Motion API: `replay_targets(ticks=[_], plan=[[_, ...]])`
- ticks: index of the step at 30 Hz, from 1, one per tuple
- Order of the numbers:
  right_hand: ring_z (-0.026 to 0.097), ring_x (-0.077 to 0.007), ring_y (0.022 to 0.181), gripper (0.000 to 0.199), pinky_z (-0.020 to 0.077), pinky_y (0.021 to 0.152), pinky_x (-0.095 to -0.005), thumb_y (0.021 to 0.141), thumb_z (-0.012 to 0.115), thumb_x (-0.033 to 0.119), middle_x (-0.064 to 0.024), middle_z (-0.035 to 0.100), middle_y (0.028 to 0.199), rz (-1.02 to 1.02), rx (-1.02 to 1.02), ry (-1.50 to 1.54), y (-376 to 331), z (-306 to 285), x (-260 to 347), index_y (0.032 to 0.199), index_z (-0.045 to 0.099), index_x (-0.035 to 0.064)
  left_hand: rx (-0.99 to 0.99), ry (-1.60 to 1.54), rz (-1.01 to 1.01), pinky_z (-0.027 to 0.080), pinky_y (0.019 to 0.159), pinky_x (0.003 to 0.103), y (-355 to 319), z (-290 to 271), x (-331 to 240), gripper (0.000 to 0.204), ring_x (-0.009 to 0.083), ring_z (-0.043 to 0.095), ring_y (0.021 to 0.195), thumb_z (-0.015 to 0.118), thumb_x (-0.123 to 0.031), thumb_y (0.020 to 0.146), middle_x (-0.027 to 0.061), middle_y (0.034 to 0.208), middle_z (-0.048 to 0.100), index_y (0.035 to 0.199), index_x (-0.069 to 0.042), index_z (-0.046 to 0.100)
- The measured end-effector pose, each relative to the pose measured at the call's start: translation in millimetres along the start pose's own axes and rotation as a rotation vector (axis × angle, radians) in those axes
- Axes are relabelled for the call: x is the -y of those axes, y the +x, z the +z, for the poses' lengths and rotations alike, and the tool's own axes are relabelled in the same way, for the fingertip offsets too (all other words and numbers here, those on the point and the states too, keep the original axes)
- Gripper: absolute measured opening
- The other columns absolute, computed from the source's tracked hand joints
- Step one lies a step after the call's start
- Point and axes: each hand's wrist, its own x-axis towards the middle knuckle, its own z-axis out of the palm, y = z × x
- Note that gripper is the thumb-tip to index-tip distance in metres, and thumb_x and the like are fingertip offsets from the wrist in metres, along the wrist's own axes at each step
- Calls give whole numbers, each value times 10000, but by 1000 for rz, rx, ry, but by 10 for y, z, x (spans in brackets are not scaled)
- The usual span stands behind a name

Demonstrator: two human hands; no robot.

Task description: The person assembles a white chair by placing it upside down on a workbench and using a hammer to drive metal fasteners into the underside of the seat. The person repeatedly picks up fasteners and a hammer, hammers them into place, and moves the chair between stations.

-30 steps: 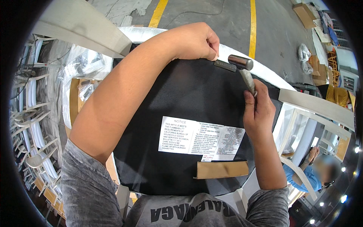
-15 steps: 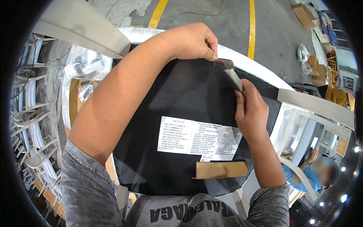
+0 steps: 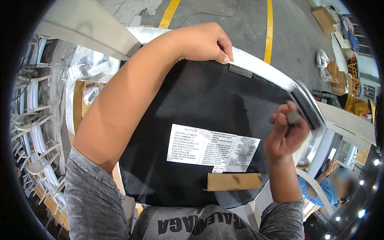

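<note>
Before me lies the black fabric underside (image 3: 192, 100) of an upholstered seat, with a white padded rim (image 3: 264, 70) along its far edge. My left hand (image 3: 210, 44) reaches over to that edge, thumb and fingers pinched at the left end of a small metal nameplate (image 3: 241, 71); anything between the fingertips is hidden. My right hand (image 3: 286, 134) is closed round the handle of a hammer (image 3: 308, 106), raised off to the right, its head smeared by motion. White printed labels (image 3: 212, 148) are on the fabric, and a brown cardboard strip (image 3: 234, 181) lies nearer me.
Pale wooden legs (image 3: 90, 28) rise at the seat's corners. Chair frames (image 3: 38, 160) stand in rows at left, beside plastic-wrapped parts (image 3: 90, 66). Cartons (image 3: 324, 19) lie at the far right. Another person in blue (image 3: 328, 188) is at the lower right.
The hammer has swung from the seat's far edge up and to the right, uncovering the nameplate. My left hand stays pinched at the edge, nearly unmoved.
</note>
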Motion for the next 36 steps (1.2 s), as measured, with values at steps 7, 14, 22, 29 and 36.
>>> replay_targets(ticks=[7, 14, 22, 29, 36], plan=[[694, -350, 747, 283, 540, 649, -374, 902, 680, 71, -182, 665, 923, -13, 164, -381, 226, 165, -12, 1158, 568, 30, 63, -18, -90, 527, 874, 326, 16, -44, -112, 230, 218, 705, 917, 733, -119, 836, 124, 969, 762, 1045, -37, 784], [719, -329, 826, 271, 551, 699, -382, 922, 673, 78, -200, 677, 958, -5, 264, -483, 148, 165, 36, 1171, 575, 35, 56, -17, -46, 525, 867, 329, 53, -24, -110, 235, 225, 702, 915, 734, -122, 831, 130, 972, 760, 1041, -30, 783], [664, -263, 679, 202, 516, 636, -330, 958, 630, 49, -169, 639, 860, 134, -24, -255, 68, -151, 108, 1147, 579, -1, 26, 54, -77, 524, 866, 359, 52, 136, -152, 310, 258, 700, 934, 733, -288, 887, 140, 1004, 757, 1106, -74, 774], [671, -350, 760, 193, 531, 672, -387, 947, 629, 73, -172, 678, 930, 194, 168, -283, -18, -229, -148, 1130, 608, 14, 189, 219, -247, 521, 881, 386, 215, 210, -384, 370, 299, 703, 962, 728, -365, 903, 167, 1044, 753, 1131, -77, 765], [669, -359, 774, 196, 531, 671, -384, 944, 641, 82, -168, 680, 923, 135, 92, -236, 123, -259, -40, 1133, 612, 37, 181, 410, -356, 495, 795, 401, 308, 283, -484, 346, 274, 660, 815, 723, -332, 912, 167, 850, 720, 1013, -2, 756]])
